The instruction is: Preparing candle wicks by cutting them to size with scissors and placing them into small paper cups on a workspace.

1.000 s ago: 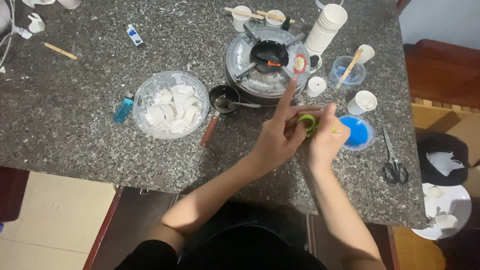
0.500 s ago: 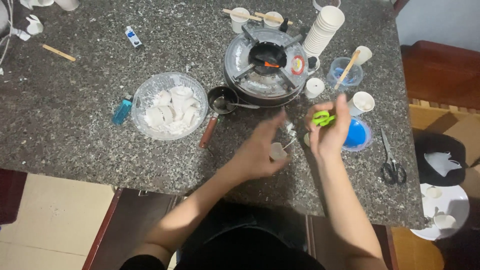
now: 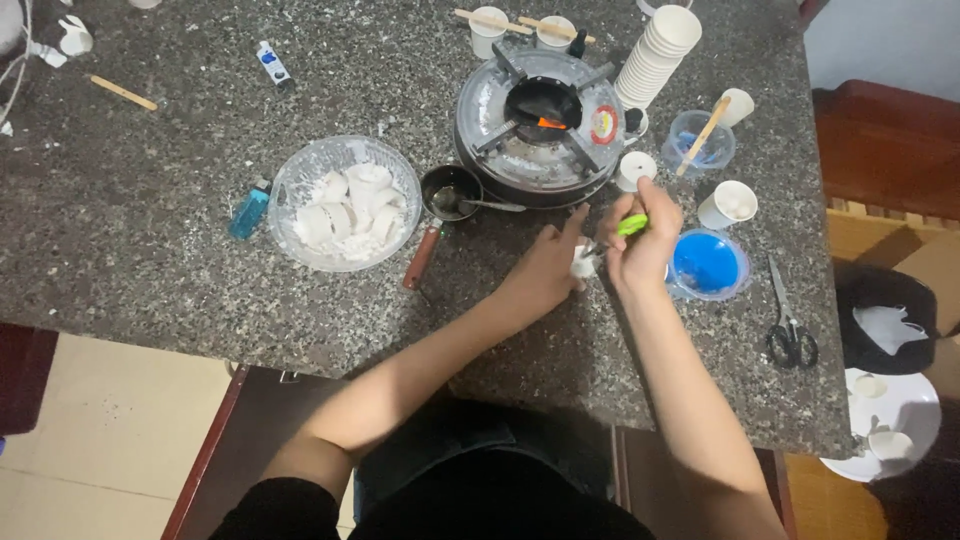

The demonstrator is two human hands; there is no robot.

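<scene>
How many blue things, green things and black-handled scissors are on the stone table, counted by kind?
Blue lighter: 1
Blue-filled clear cups: 2
Green-handled tool in right hand: 1
Black-handled scissors: 1
Total: 5

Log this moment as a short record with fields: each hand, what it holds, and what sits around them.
left hand: holds small white cup on the counter
right hand: grips green-handled tool, tip at the cup
behind hands: stove, small pan
left of hands: bowl of white pieces, blue lighter
right of hands: blue dish, scissors, cup stack
</scene>
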